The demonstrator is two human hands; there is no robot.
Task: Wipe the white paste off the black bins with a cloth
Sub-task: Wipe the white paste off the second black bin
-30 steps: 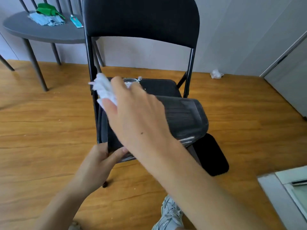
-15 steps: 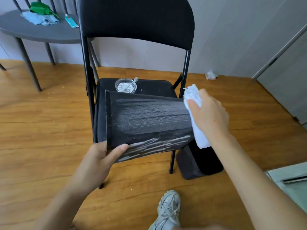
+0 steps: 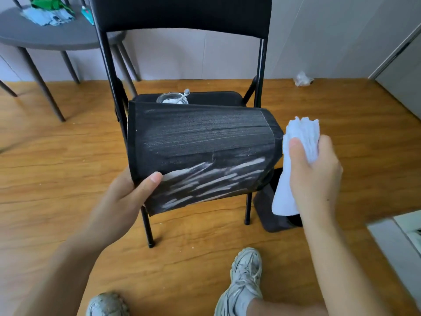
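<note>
The black bin point(image 3: 200, 153) is lying on its side over the seat of a black folding chair point(image 3: 182, 14), its upper face showing a thin grey smear and its lower face carrying thick white paste streaks point(image 3: 211, 181). The left hand point(image 3: 127, 197) is gripping the bin's rim, thumb pressing on the streaked side. The right hand point(image 3: 314, 176) is clutching a bunched white cloth point(image 3: 298, 142) just beside the bin's base end. A glass dish of paste point(image 3: 173, 99) is sitting on the seat behind the bin. A second black bin point(image 3: 273, 213) is lying on the wooden floor point(image 3: 57, 156) near the chair.
</note>
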